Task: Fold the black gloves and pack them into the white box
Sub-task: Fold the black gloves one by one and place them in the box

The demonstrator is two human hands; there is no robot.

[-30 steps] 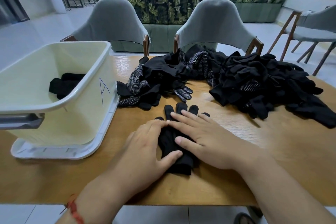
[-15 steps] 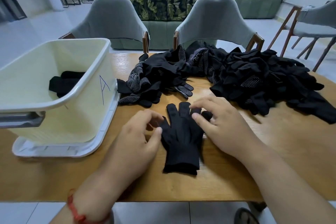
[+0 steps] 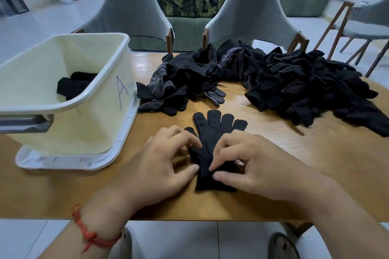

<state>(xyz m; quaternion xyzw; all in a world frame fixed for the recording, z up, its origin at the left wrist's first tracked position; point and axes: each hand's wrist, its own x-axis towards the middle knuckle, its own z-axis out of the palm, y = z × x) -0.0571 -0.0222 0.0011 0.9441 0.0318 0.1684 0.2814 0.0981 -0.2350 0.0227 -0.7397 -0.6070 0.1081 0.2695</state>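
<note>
Black glove (image 3: 212, 145) lies flat on the wooden table (image 3: 315, 166), near-centre, fingers pointing far, cuff toward me. Could be a stacked pair, can't tell. It sits just right of the white box (image 3: 101, 115).

Handling, my guess: thin knit, v. light, floppy w/ no stiffness. It won't hold a crease alone, so each fold has to be pressed down. Not fragile or slippery, but it bunches and drags on the wood if pulled from one side only. Best hold is both long edges at palm/cuff, then lift the cuff over toward the fingers, or the reverse.

Grip now: my left hand (image 3: 160, 164) has fingers curled, w/ thumb and fingertips nipping the glove's left edge. My right hand (image 3: 259, 166) is curled too, thumb + forefinger pinching cloth near the cuff.

Vs 0.5 s ago: right hand was up at the glove's fingertips and has come near, to palm/cuff. Left hand dropped from beside the glove's thumb to the lower edge. Vs 1 s ago: both hands lay flat, pressing; now they pinch. Glove's fingers now lie bare and spread.

Folded gloves (image 3: 73, 86) already lie in the box. Loose glove piles (image 3: 305, 88) wait far and right.
</note>
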